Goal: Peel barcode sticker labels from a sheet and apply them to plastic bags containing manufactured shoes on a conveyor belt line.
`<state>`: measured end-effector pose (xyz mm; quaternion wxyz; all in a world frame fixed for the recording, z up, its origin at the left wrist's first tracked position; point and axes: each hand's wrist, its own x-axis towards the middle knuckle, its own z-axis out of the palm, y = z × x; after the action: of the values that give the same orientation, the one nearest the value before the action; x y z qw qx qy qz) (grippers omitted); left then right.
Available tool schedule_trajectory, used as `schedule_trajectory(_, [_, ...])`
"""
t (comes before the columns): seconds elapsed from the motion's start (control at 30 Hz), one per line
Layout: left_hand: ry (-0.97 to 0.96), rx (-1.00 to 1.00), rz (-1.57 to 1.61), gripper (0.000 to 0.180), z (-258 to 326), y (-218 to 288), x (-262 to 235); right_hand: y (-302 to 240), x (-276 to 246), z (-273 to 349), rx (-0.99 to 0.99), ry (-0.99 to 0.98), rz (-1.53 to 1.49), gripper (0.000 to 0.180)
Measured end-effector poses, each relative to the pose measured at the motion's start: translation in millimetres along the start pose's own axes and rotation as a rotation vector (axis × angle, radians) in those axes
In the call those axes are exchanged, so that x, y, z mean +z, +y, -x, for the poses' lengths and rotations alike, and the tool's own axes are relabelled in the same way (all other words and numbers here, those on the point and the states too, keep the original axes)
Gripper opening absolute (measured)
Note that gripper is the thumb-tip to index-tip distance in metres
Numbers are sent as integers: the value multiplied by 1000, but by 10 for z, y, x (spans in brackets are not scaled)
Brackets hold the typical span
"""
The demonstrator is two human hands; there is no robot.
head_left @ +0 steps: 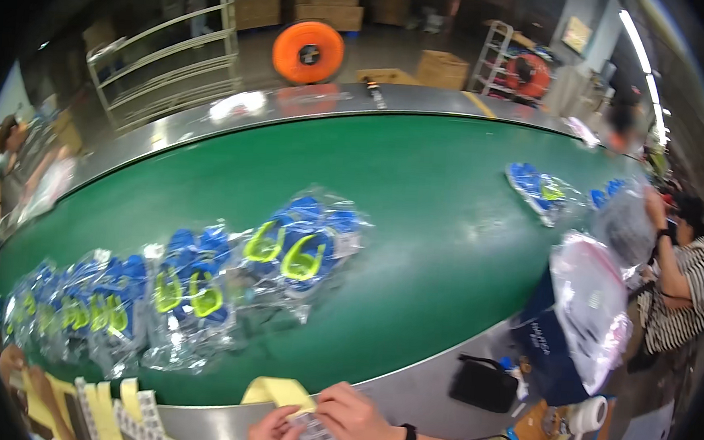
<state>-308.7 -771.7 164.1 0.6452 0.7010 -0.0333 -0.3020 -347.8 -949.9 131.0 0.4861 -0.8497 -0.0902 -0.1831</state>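
At the near edge of the belt, my right hand [353, 418] pinches a strip of sticker labels [319, 436] with yellow backing. The backing [281, 391] curls up and over to the left of that hand. My left hand [273, 432] has its fingers closed on the strip's left edge; whether a single label is between its fingertips is too small to tell. Just beyond my hands lie clear-bagged pairs of blue sandals [302, 245] with yellow-green straps. More bagged sandals [191, 279] line the belt toward the left.
The green conveyor belt [426, 192] has a metal rim. More label strips [106, 411] lie at lower left, near another person's hand [43, 387]. Right are a black pouch [483, 384], a dark blue bag [552, 353] with clear plastic bags [592, 307], and a person in stripes [681, 276].
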Motion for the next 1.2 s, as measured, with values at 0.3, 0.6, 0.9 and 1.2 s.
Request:
schedule_trajectory(0.3, [192,59,161,50,-202,-573,-286,-25,-377,-472,66,168,-167,11])
schedule_trajectory(0.6, [208,141,-24,49,-204,-662,-172,2155,-1039,-1287,863,747,-1271,23])
schedule_trajectory(0.9, [282,116,-122,46,-181,-523,-28,2561,-949,-1713,961,616,-1211,22])
schedule_trajectory(1.2, [278,156,-145,46,-216,-558,73,2462,-912,-1772,1001,583,-1061,20])
